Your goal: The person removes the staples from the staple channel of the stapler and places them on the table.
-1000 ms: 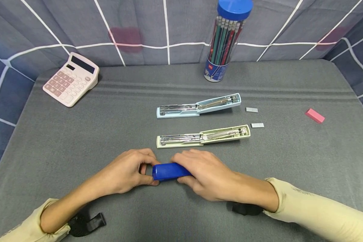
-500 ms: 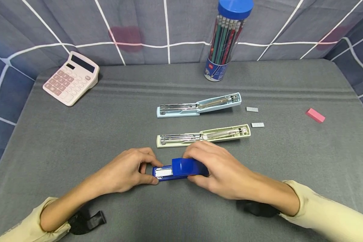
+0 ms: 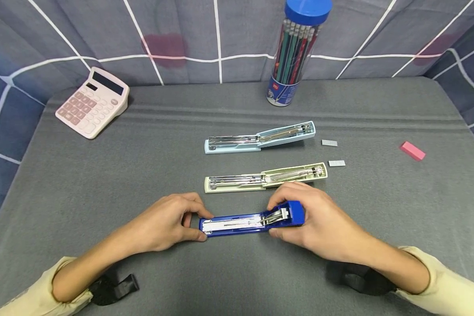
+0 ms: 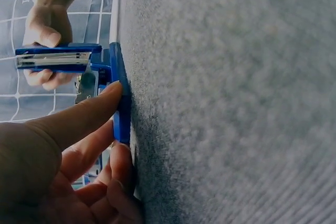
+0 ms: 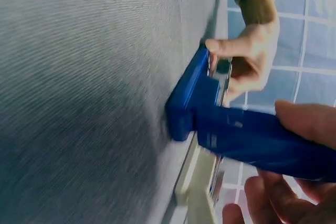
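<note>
A blue stapler (image 3: 237,224) lies on the grey table with its base flat and its top cover swung up at the right end, baring the metal staple channel. My left hand (image 3: 171,224) pinches the left end of the base between thumb and fingers. My right hand (image 3: 316,219) grips the raised cover. In the left wrist view the cover (image 4: 58,59) stands well away from the base (image 4: 122,108). The right wrist view shows the cover (image 5: 262,140) between my right thumb and fingers.
Behind the blue stapler lie a pale green stapler (image 3: 237,181) and a light blue stapler (image 3: 233,143), both opened out. Two staple strips (image 3: 336,163) and a pink eraser (image 3: 412,151) lie to the right. A calculator (image 3: 92,103) and a pencil tub (image 3: 282,92) stand farther back.
My right hand has moved right and swung the blue stapler's cover up and back from the base, uncovering the staple channel. The left hand has stayed at the base's left end.
</note>
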The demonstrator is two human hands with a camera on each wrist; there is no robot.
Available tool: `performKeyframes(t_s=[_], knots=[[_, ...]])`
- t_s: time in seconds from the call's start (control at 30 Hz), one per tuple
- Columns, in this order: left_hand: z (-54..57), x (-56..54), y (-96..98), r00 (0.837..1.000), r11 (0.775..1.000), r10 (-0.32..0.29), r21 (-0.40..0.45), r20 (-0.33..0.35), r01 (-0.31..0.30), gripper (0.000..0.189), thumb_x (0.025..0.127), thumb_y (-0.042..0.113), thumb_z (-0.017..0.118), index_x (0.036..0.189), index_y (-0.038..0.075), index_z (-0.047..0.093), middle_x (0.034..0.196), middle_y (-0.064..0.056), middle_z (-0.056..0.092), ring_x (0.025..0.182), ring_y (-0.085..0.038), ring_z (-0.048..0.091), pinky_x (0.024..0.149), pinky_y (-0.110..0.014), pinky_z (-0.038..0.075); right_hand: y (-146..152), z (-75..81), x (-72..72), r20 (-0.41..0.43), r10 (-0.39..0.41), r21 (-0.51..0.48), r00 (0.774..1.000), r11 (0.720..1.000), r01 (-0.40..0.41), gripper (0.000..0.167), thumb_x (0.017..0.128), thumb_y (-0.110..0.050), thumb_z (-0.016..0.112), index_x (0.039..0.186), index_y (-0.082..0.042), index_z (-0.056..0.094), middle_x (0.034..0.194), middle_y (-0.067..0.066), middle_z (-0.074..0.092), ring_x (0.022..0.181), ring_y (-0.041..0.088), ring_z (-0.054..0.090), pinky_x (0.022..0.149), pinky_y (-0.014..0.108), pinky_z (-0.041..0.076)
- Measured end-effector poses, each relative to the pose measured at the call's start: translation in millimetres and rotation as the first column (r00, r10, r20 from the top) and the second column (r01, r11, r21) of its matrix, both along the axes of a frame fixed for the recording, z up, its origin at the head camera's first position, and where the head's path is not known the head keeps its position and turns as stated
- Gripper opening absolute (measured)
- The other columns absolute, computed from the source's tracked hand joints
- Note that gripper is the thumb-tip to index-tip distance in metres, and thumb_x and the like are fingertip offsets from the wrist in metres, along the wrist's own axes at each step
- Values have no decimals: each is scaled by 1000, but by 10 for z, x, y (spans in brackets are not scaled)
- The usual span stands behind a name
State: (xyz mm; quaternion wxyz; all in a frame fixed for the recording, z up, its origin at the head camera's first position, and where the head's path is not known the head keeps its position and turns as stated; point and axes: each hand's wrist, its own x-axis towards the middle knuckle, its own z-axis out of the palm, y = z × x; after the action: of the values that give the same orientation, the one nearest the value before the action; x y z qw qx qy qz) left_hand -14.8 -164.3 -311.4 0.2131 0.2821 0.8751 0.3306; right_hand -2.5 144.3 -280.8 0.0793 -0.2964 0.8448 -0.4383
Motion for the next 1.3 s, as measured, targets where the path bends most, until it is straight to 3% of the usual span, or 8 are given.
performKeyframes(t_s=[0.13, 0.23, 0.37, 0.5, 0.77, 1.0, 1.13, 1.3], knots=[[2, -2, 1, 1000, 1000, -1, -10, 1, 1, 31, 76, 20, 87, 105, 16, 77, 89, 16, 58, 60, 0, 48, 54, -25, 40, 249, 28, -44, 178, 37, -3, 983, 999, -37, 32, 79, -14, 85, 104, -25, 69, 100, -12, 65, 89, 12, 59, 75, 26, 47], [4, -4, -1, 1000, 1000, 2, -7, 7, -2, 30, 76, 21, 87, 104, 16, 77, 89, 16, 58, 60, 0, 48, 54, -25, 40, 415, 19, -65, 199, 41, 37, 979, 998, -50, 34, 80, -17, 84, 110, -27, 70, 106, -14, 66, 95, 11, 59, 79, 24, 46], [10, 1, -12, 999, 1000, 17, 0, 28, -17, 29, 76, 21, 87, 103, 17, 77, 88, 16, 59, 59, 0, 49, 53, -25, 40, 511, -25, -60, 48, 49, 148, 998, 987, -56, 39, 78, -13, 85, 112, -28, 70, 105, -18, 64, 97, 6, 57, 81, 21, 43], [10, 2, -17, 999, 1000, 22, 4, 32, -22, 28, 76, 21, 86, 103, 17, 77, 88, 16, 59, 59, -1, 49, 53, -25, 41, 520, -39, -51, -109, 70, 282, 992, 959, -37, 44, 74, -10, 86, 110, -28, 69, 104, -21, 61, 98, 1, 55, 81, 23, 43], [9, -2, -24, 1000, 1000, 8, 26, 8, -8, 28, 77, 22, 86, 102, 18, 77, 89, 15, 60, 60, 0, 49, 54, -25, 40, 460, 19, -34, -169, 117, 447, 979, 894, -30, 44, 74, -12, 86, 113, -19, 68, 106, -14, 63, 101, 7, 56, 83, 38, 46], [21, -5, -25, 1000, 1000, 8, 20, 5, -8, 28, 76, 24, 87, 101, 19, 77, 88, 16, 60, 59, 0, 48, 53, -25, 39, 75, 59, 137, -302, 130, 270, 945, 962, -46, 37, 81, -20, 79, 115, -15, 66, 118, -9, 60, 115, 15, 51, 95, 38, 39], [19, -10, -28, 1000, 1000, 15, 22, 20, -15, 28, 76, 24, 87, 101, 18, 77, 89, 16, 61, 59, 0, 49, 52, -25, 39, -268, 23, 233, -181, 163, 137, 970, 981, -139, 30, 87, -19, 75, 116, -15, 65, 123, -11, 57, 118, 9, 49, 95, 35, 42], [15, -17, -18, 999, 1000, 20, 12, 34, -20, 27, 76, 24, 87, 100, 19, 77, 86, 16, 60, 58, -1, 50, 51, -25, 40, -507, -77, 213, 1, 172, 117, 985, 978, -171, 27, 90, -19, 72, 116, -15, 67, 123, -13, 57, 120, 7, 46, 95, 36, 43]])
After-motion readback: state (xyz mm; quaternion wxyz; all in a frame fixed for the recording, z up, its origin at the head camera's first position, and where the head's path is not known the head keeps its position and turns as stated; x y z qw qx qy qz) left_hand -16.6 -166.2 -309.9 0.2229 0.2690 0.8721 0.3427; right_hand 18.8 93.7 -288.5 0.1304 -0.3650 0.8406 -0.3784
